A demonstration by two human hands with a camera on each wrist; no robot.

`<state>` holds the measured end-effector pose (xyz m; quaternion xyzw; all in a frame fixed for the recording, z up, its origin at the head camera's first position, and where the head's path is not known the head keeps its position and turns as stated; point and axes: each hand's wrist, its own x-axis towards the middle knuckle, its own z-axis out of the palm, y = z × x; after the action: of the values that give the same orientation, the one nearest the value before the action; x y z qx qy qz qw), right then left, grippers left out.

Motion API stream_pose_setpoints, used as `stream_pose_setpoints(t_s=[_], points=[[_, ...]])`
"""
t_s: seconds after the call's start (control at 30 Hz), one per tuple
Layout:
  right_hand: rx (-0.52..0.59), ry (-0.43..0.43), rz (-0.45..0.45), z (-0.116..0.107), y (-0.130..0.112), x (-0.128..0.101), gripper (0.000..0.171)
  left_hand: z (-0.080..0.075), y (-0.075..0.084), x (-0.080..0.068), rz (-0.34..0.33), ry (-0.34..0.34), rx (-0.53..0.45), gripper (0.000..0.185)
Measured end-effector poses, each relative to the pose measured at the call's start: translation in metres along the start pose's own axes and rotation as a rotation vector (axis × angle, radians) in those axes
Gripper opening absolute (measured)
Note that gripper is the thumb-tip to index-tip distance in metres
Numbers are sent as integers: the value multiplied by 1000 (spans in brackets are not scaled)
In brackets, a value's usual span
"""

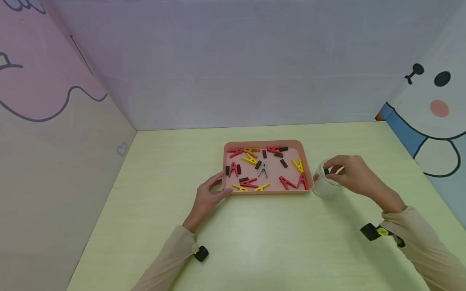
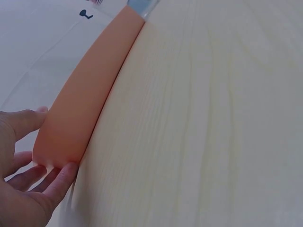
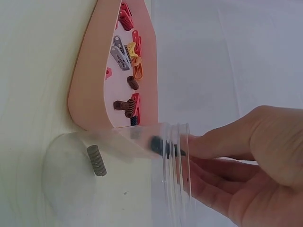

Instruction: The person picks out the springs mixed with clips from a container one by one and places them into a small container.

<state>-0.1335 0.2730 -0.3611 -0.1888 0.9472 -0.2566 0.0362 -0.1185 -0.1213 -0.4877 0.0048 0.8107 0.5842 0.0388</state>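
A pink tray holds several red, yellow, orange and grey clothespins and small ridged cylinders in brown and black. At its near left corner my left hand grips the wall, thumb on one side and fingers at the lower edge in the left wrist view. Just right of the tray stands a clear jar. My right hand is over its mouth, pinching a small black cylinder, seen through the jar's wall just inside the rim. One brown ridged cylinder lies inside, near the jar's bottom.
Everything stands on a pale wood-grain table. A plain light wall rises behind it, and printed panels with cartoon figures flank both sides. The jar's side is close against the tray's right end.
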Motion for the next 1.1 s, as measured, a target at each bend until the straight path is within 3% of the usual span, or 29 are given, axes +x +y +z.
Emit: stream_pose_setpoints(t_s=[0.53, 0.77, 0.9, 1.1], points=[[-44, 45, 16, -2, -8, -2, 18, -2, 6, -1, 28, -14, -33, 64], [-61, 92, -23, -2, -16, -1, 17, -7, 48, -20, 28, -26, 3, 59], [-60, 115, -41, -1, -19, 0, 16, -8, 46, -19, 20, -31, -4, 59], [-36, 129, -28, -1, -24, 3, 17, -3, 15, -5, 30, -20, -20, 63]])
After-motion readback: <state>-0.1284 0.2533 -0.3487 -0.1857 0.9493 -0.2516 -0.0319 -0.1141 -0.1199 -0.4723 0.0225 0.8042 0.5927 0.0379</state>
